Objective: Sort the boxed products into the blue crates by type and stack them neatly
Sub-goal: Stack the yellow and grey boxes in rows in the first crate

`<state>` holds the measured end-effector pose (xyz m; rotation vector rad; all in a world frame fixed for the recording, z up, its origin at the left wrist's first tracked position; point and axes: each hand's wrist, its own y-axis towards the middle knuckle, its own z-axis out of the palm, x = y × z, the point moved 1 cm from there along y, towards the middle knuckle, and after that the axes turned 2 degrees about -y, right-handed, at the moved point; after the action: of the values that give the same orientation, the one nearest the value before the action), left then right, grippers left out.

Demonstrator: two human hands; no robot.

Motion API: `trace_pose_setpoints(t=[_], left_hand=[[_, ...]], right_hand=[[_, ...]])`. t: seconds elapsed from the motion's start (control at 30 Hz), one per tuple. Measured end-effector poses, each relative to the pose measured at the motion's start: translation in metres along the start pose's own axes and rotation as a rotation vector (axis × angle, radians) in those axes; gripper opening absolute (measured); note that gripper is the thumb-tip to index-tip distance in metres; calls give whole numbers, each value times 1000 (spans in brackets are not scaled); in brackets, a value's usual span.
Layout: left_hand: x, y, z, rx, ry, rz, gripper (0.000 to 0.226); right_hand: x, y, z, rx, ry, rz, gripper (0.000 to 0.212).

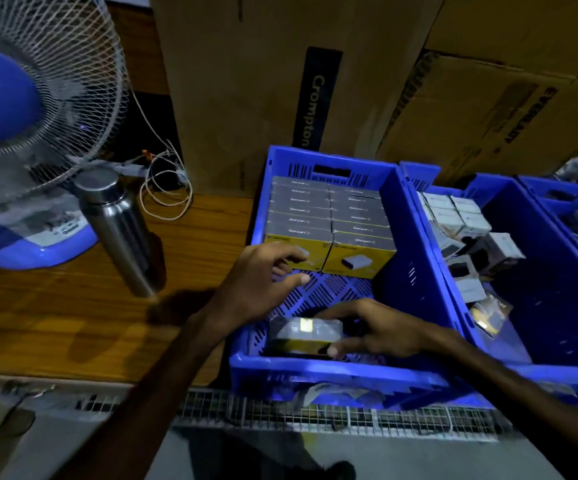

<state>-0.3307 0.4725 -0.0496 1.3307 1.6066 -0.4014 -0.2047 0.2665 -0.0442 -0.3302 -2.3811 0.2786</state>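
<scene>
Inside the near end of the blue slotted plastic crate [415, 244], we see our right hand [381, 332] clamped on a grey-and-yellow boxed product [304, 332], lying flat with its long axis running left to right. Our left hand [263, 275] hovers above the crate floor, fingers spread apart, holding nothing, just beside the two rows of yellow-fronted boxes [329, 220] packed upright against the far wall. On the wooden bench [72, 306] stands a steel bottle [117, 230].

Left hand [261, 271] reaching forward, fingers spread and loosely curled, empty; right hand [374, 329] lower, palm down, fingers clamped around a small box [303, 332]
</scene>
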Motion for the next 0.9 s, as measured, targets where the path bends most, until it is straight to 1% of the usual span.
trace_pose_setpoints(t=[0.13,0.2,0.23,0.3,0.37,0.4,0.47,0.53,0.6,0.7,0.77,0.83,0.9], left_hand=[[-2,-2,1,-41,-65,-7,30],[-2,-2,1,-82,-89,-17,35],[-1,-1,2,-106,-98,-19,39],[-1,-1,3,-153,-123,-26,44],[-1,-1,4,-184,-137,-23,50],[-2,1,5,-195,-123,-19,54],[-4,5,8,-211,-71,-11,60],[-10,11,8,-215,-59,-6,64],[-17,19,7,-199,-96,7,63],[-29,26,6,-140,-178,23,51],[-36,30,3,-104,-155,42,42],[-39,33,2,-82,-83,73,38],[-39,37,2,-64,-29,91,38]], right_hand=[[-12,0,-9,-185,-18,68,48],[-22,-3,-12,-289,-19,118,50],[-29,-6,-14,-345,20,136,47],[-38,-14,-17,-469,198,153,41],[-41,-26,-17,-604,390,161,43],[-40,-31,-16,-670,453,150,45],[-39,-40,-11,-759,566,123,40],[-34,-44,-5,-800,649,93,36],[-29,-48,-3,-816,748,71,36],[-27,-48,-3,-810,902,28,38],[-28,-48,-5,-797,963,14,42],[-31,-48,-6,-793,987,31,46],[-35,-47,-8,-803,909,88,45]])
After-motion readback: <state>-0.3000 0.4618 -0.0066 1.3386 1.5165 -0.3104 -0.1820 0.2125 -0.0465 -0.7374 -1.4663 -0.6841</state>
